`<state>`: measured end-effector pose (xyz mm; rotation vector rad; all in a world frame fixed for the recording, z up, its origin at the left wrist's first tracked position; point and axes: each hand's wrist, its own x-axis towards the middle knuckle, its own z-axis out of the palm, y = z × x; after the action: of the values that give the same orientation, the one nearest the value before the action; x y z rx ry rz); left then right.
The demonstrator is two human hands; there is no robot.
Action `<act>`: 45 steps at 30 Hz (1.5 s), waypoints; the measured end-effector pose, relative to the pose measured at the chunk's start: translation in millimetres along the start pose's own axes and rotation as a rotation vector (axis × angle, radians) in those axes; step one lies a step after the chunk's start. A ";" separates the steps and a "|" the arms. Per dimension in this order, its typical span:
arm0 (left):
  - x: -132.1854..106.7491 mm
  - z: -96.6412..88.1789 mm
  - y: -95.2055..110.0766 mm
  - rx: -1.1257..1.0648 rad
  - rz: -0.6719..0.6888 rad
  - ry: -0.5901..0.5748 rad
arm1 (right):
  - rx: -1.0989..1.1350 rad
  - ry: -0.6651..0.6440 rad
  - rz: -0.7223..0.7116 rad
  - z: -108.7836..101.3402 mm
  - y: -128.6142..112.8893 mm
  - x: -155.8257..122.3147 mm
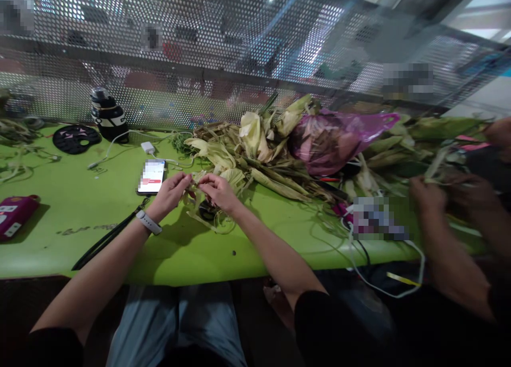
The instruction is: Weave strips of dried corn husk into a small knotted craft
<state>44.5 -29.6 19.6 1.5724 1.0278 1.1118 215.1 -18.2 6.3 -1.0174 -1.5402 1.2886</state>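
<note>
Head view: the green surface (80,218) spreads before you, a heap of corn husks (255,154) and a pink bag (335,138) at its far side, a phone (151,176) nearer. Your left grip (172,194) and right grip (219,191) both pinch one husk strip (194,188) just above the surface, beside the phone.

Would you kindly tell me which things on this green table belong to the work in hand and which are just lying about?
In the work: left hand and right hand, both pinching a husk strip; husk pile behind them.
Lying about: phone, charger, flask, black disc, pink pouch.
</note>
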 end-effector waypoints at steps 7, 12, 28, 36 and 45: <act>-1.1 1.6 0.4 -0.003 -0.033 -0.001 | -0.100 0.073 -0.061 -1.5 3.9 0.9; -0.6 3.9 -1.6 -0.037 -0.005 0.023 | -0.159 0.190 -0.087 -3.7 3.9 0.4; -3.8 4.7 -1.4 -0.087 0.005 0.045 | -0.579 0.154 -0.403 -10.2 0.5 2.0; -4.1 5.0 -6.2 -0.041 0.059 0.018 | 0.039 -0.084 -0.040 1.9 -0.5 0.2; -4.4 4.7 -11.5 0.257 0.159 0.119 | 0.170 -0.054 0.001 5.8 -6.1 -2.6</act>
<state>46.7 -32.2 6.8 1.8362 1.1783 1.2310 210.1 -23.1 11.5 -0.8818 -1.4420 1.4317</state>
